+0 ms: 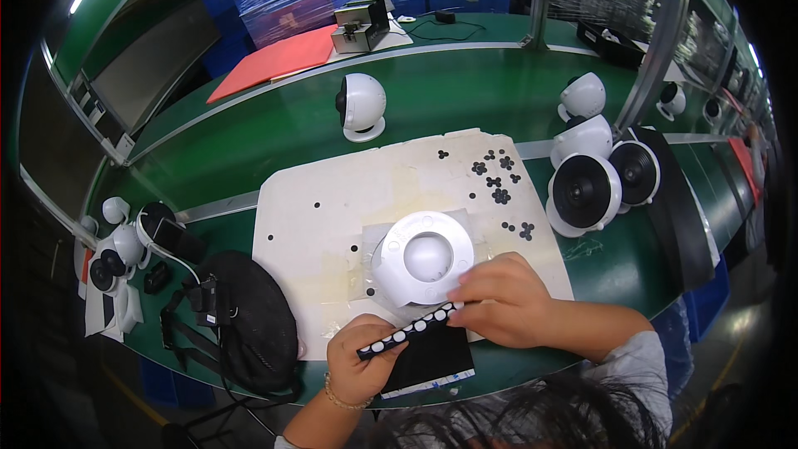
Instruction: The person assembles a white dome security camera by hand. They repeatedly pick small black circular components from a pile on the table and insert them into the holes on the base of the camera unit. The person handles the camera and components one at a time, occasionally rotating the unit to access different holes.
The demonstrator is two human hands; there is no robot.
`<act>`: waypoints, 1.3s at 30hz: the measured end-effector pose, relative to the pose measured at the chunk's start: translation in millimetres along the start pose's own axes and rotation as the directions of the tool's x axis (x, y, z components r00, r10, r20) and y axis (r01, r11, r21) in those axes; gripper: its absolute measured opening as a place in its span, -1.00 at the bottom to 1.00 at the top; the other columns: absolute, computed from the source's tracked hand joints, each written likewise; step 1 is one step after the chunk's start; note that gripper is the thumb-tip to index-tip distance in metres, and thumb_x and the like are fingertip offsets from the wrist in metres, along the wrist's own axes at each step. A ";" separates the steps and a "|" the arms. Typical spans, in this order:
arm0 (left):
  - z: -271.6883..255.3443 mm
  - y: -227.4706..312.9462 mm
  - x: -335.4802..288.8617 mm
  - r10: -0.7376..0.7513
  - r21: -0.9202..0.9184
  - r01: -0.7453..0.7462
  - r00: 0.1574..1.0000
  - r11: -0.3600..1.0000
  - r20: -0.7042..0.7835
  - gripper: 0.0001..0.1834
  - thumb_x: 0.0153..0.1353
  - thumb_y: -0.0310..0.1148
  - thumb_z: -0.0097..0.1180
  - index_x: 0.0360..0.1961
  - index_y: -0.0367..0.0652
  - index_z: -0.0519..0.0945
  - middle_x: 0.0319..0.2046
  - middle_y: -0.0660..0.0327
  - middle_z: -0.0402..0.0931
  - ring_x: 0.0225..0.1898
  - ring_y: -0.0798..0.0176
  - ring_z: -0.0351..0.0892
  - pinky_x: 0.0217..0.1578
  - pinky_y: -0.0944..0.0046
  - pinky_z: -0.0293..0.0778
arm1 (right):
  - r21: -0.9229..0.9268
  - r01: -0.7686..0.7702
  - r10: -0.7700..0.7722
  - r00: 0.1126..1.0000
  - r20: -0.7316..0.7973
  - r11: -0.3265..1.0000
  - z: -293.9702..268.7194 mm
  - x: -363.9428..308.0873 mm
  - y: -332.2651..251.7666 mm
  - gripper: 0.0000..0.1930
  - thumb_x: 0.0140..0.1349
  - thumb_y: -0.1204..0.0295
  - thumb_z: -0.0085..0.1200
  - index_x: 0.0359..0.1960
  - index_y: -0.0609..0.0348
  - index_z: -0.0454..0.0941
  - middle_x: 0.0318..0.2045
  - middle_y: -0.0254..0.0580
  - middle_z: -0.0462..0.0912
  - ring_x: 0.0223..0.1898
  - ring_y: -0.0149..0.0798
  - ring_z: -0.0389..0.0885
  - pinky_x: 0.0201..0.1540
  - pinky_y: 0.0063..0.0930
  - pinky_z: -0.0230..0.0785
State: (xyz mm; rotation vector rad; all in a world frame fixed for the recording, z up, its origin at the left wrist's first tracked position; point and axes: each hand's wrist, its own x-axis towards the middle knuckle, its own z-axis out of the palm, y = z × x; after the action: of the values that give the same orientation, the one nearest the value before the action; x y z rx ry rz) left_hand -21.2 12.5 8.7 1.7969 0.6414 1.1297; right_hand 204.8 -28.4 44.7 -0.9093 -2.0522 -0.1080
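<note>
Hands low in the frame, both busy with a dark strip [409, 330] dotted with white round stickers. Left hand [359, 363] at lower centre, fingers curled shut around the strip's lower left end; a thin bracelet [339, 400] on that wrist. Right hand [501, 299] just right of centre, fingertips pinched on the strip's upper right end, knuckles raised, resting against the rim of a white round camera housing [426, 256] with a domed middle. Housing centred on a pale work mat [316, 208], touching the right hand's fingers. Black card [434, 357] under the strip at the mat's lower edge, partly hidden by both hands. Small black dots [499, 183] scattered over the mat's upper right corner, singly and in clusters. Green bench [274, 129] all around the mat. White dome camera [362, 105] upright, upper centre, well apart from the hands. Group of white cameras with dark lenses [592, 183] at the right of the mat. Black bag [245, 320] with straps at lower left, just beside the mat's edge. More small white cameras [116, 245] at far left. Red sheet [274, 60] at upper left of centre.
</note>
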 end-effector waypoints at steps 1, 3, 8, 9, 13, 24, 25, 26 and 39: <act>-0.1 0.0 -0.5 0.001 0.004 -0.001 1.000 1.000 -0.002 -0.84 -0.11 -0.64 0.19 -0.47 -0.32 0.48 -0.53 0.07 0.49 -0.52 0.25 0.47 -0.48 0.37 0.36 | -0.009 0.059 -0.059 0.998 0.005 0.998 -1.9 -0.4 -0.2 -0.80 -0.12 0.43 0.22 -0.38 0.04 0.54 -0.20 -0.40 0.53 -0.14 -0.27 0.47 -0.23 -0.43 0.26; -1.2 1.1 -1.2 -0.050 0.001 0.050 0.998 0.999 -0.023 -0.84 -0.12 -0.65 0.19 -0.47 -0.33 0.48 -0.52 0.07 0.49 -0.51 0.26 0.46 -0.47 0.38 0.36 | -0.027 0.178 -0.177 0.984 0.018 0.984 -8.4 -2.1 -0.7 -0.81 -0.09 0.44 0.22 -0.38 0.04 0.54 -0.19 -0.38 0.53 -0.14 -0.25 0.48 -0.20 -0.42 0.27; -1.3 3.6 0.1 -0.093 -0.033 0.092 0.995 0.995 -0.036 -0.85 -0.13 -0.65 0.20 -0.49 -0.35 0.49 -0.51 0.08 0.50 -0.51 0.28 0.46 -0.46 0.39 0.36 | 0.363 -0.178 0.189 0.982 0.007 0.915 -4.9 -4.0 4.0 -0.68 -0.05 0.51 0.19 -0.20 0.08 0.46 -0.21 -0.28 0.54 -0.18 -0.20 0.49 -0.18 -0.40 0.32; -2.0 4.7 0.7 -0.097 -0.023 0.097 0.995 0.995 -0.023 -0.85 -0.13 -0.64 0.21 -0.49 -0.35 0.49 -0.51 0.08 0.50 -0.50 0.28 0.46 -0.46 0.39 0.36 | 0.410 -0.235 0.252 0.968 0.012 0.881 -1.4 -6.4 4.4 -0.64 -0.05 0.53 0.19 -0.16 0.09 0.44 -0.21 -0.25 0.54 -0.19 -0.19 0.50 -0.18 -0.39 0.33; -2.5 3.1 -1.2 -0.162 0.000 0.162 0.987 0.987 -0.023 -0.86 -0.13 -0.62 0.22 -0.50 -0.36 0.50 -0.51 0.09 0.50 -0.51 0.28 0.47 -0.46 0.39 0.36 | 0.251 -0.087 0.093 0.996 -0.013 0.964 3.3 -8.1 8.4 -0.57 -0.06 0.56 0.19 -0.09 0.11 0.38 -0.23 -0.22 0.54 -0.24 -0.15 0.52 -0.24 -0.38 0.36; -0.3 -3.9 -8.0 -0.141 0.025 0.144 0.983 0.989 -0.115 -0.82 -0.12 -0.58 0.25 -0.46 -0.33 0.49 -0.51 0.07 0.52 -0.52 0.23 0.49 -0.48 0.36 0.38 | 0.173 -0.065 0.075 0.996 -0.056 0.983 -14.9 -2.5 8.6 -0.55 -0.12 0.62 0.21 -0.14 0.04 0.39 -0.32 -0.22 0.54 -0.27 -0.22 0.54 -0.26 -0.36 0.29; -0.7 -3.8 -7.4 -0.126 0.048 0.131 0.987 0.990 -0.096 -0.81 -0.13 -0.57 0.25 -0.45 -0.32 0.49 -0.51 0.07 0.51 -0.52 0.22 0.49 -0.48 0.36 0.39 | 0.242 -0.056 0.080 0.992 -0.093 0.969 -11.8 -0.4 5.8 -0.53 -0.13 0.63 0.21 -0.13 0.03 0.38 -0.30 -0.21 0.54 -0.26 -0.21 0.53 -0.25 -0.35 0.29; -1.5 -1.7 -5.2 -0.099 0.083 0.104 0.993 0.991 -0.058 -0.80 -0.13 -0.58 0.25 -0.44 -0.32 0.49 -0.51 0.07 0.51 -0.52 0.21 0.49 -0.49 0.35 0.39 | 0.310 -0.044 0.088 0.988 -0.128 0.950 -5.3 3.2 1.0 -0.51 -0.14 0.63 0.22 -0.12 0.03 0.36 -0.29 -0.19 0.53 -0.25 -0.21 0.53 -0.24 -0.35 0.28; -0.8 -1.1 -0.9 0.013 0.139 -0.011 1.000 0.990 -0.010 -0.79 -0.19 -0.60 0.23 -0.44 -0.26 0.52 -0.52 0.08 0.51 -0.52 0.15 0.51 -0.49 0.31 0.40 | 0.381 -0.162 0.065 0.964 0.256 0.910 4.7 29.5 -14.1 -0.70 0.06 0.30 0.14 -0.27 0.26 0.48 -0.52 -0.19 0.44 -0.48 -0.20 0.40 -0.45 -0.40 0.25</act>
State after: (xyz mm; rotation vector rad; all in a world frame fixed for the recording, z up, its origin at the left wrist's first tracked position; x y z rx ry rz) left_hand -22.3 12.6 7.5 1.9156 0.7324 1.1278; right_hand 181.9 -20.2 67.2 -0.8079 -2.1222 0.4937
